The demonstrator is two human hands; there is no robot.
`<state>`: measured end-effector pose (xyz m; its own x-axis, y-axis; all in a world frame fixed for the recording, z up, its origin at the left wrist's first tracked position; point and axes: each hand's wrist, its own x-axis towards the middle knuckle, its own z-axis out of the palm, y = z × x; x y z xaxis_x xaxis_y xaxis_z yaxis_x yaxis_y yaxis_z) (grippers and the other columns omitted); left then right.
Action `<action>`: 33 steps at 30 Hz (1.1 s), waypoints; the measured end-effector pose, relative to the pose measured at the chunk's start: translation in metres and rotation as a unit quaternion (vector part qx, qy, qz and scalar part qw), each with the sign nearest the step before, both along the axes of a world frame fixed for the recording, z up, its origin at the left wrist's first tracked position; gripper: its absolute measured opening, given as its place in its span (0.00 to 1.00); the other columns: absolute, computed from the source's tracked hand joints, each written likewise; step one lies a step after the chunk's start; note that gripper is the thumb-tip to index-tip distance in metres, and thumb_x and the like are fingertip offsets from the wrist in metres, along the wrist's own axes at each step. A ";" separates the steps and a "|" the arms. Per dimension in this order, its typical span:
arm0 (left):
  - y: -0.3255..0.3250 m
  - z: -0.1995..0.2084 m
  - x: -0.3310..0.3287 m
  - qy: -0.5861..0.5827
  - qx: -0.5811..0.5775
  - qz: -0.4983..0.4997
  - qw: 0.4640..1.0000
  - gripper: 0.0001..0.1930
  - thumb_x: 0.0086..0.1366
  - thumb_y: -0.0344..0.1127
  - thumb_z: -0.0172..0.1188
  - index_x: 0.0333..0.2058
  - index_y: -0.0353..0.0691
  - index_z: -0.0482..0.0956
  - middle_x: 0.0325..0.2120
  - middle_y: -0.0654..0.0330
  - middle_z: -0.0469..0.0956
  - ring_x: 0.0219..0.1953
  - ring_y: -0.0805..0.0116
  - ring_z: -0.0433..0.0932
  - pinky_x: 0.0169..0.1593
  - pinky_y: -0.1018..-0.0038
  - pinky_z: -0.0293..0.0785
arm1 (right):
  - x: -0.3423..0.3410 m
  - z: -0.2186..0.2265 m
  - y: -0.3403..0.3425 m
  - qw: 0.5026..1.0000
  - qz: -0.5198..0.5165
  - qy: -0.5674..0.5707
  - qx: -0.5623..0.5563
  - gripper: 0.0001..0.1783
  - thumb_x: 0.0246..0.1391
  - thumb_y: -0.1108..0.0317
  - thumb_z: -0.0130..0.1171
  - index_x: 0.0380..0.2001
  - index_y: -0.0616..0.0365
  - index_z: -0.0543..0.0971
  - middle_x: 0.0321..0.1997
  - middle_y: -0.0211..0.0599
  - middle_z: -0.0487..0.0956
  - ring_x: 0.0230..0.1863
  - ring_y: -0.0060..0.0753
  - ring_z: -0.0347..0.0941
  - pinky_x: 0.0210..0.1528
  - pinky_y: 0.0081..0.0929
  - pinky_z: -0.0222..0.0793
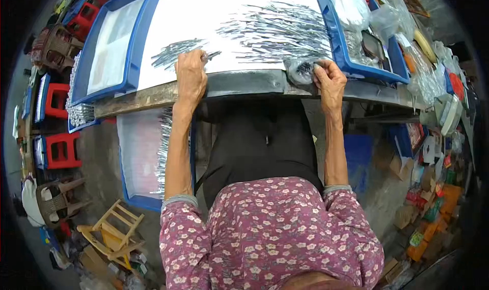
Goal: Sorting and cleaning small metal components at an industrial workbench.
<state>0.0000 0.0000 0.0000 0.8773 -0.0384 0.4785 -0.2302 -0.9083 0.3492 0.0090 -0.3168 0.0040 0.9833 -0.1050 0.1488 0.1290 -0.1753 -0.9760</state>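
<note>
While most of the thin grey strips [285, 32] lie loose in a broad pile on the white counter [214, 7], a smaller bunch [175, 53] sits apart to the left, so the work looks part-way along, with plenty of loose strips left. The pile's long axis runs roughly left to right; the bunch slants, its near end to the left — which end is the front, I cannot tell. Beside the bunch, the left hand [190, 73] has its fingers curled closed, seemingly on a strip [214, 54] pointing rightward. The right hand [332, 83] has its fingers drawn nearly together beside a clear bag [300, 72] of small dark pieces; whether they pinch one is unclear. Farther out, blue trays [133, 76] flank the counter.
</note>
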 end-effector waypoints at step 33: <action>-0.139 0.016 -0.065 0.239 -0.619 -0.199 0.721 0.06 0.63 0.31 0.46 0.32 0.35 0.69 0.20 0.67 0.64 0.24 0.80 0.61 0.31 0.83 0.59 | -0.028 0.022 0.032 0.920 0.170 0.105 0.336 0.05 0.52 0.72 0.52 0.31 0.63 0.72 0.25 0.29 0.71 0.24 0.16 0.63 0.23 0.10 0.57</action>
<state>-0.0655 -0.1386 0.0160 0.9905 -0.1370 0.0086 0.0294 0.2730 0.9616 -0.0185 -0.2847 0.0263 0.9760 0.2149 -0.0350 -0.1393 0.4927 -0.8590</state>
